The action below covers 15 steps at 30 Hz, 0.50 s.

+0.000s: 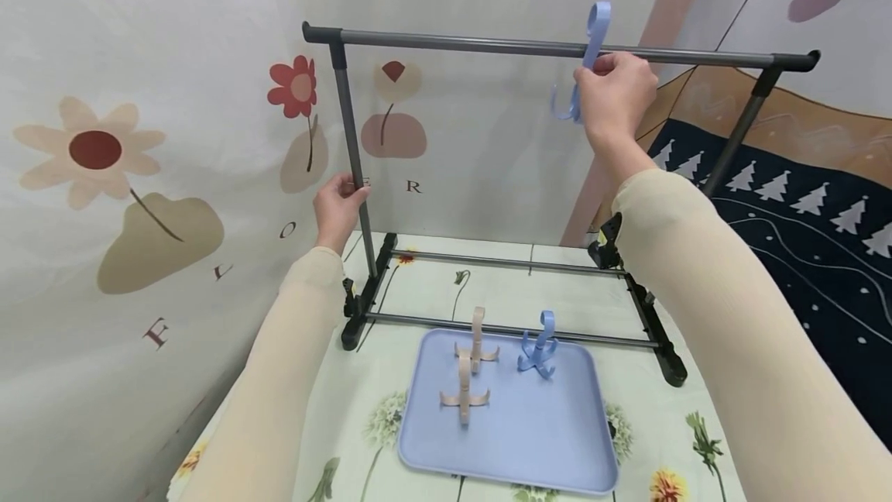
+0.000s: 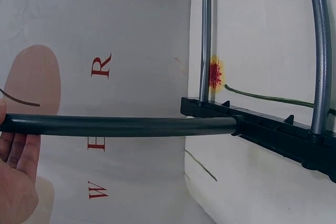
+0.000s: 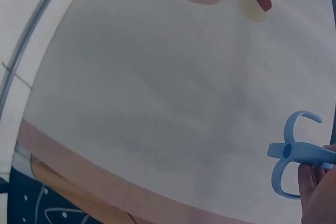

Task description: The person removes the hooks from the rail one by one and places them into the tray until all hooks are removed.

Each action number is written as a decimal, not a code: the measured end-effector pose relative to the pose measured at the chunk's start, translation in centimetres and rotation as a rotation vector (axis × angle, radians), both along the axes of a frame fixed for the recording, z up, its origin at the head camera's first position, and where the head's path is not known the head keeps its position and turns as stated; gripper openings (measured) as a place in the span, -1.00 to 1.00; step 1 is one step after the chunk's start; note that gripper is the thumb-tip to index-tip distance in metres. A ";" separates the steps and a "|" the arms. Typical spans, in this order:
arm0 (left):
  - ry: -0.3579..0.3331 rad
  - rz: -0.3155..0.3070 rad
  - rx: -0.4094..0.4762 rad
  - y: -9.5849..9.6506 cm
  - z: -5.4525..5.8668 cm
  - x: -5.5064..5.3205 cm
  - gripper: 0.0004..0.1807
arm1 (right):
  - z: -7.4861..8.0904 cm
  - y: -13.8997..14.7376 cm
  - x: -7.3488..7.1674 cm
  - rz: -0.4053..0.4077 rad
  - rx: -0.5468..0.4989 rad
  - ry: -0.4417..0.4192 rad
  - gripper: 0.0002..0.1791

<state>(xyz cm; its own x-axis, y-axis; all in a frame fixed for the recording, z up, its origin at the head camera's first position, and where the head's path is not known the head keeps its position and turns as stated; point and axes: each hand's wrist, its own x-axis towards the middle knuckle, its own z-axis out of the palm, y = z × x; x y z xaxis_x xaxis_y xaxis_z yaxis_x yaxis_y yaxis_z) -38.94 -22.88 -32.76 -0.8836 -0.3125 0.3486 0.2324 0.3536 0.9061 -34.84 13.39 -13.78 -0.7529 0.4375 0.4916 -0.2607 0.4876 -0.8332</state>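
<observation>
In the head view, my right hand (image 1: 620,95) pinches a light blue multi-prong hanging hook (image 1: 597,29) by its stem. Its curved top rises above the grey top bar (image 1: 460,44) of a garment rack; whether it sits over the bar I cannot tell. From the right wrist view, curved prongs of the blue hook (image 3: 302,152) spread beside my fingers. My left hand (image 1: 336,208) grips the rack's left post (image 1: 350,115) partway up. Thumb and fingers lie either side of this post (image 2: 131,126) in the left wrist view.
A blue tray (image 1: 516,448) lies before the rack, holding two beige hooks (image 1: 464,390) and another blue hook (image 1: 537,355). Black rack feet (image 1: 658,331) stand on the floral tablecloth (image 1: 348,424). Behind hangs a patterned curtain (image 1: 474,161).
</observation>
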 end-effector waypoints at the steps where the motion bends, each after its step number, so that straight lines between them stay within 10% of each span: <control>1: 0.000 0.000 0.000 0.0 0.0 0.0 -0.69 | -0.2 0.0 0.1 0.007 -0.003 0.001 -0.64; 15: -0.004 0.008 -0.009 -0.7 -0.1 -0.1 -0.68 | -2.3 0.2 1.7 0.112 0.027 0.019 -0.61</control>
<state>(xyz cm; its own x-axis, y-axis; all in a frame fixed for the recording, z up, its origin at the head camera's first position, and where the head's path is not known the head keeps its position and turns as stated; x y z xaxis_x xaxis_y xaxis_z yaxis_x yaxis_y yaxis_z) -39.05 -23.60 -32.90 -0.8825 -0.3160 0.3484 0.2264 0.3639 0.9035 -33.17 13.58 -16.13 -0.7869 0.3372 0.5168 -0.3305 0.4770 -0.8144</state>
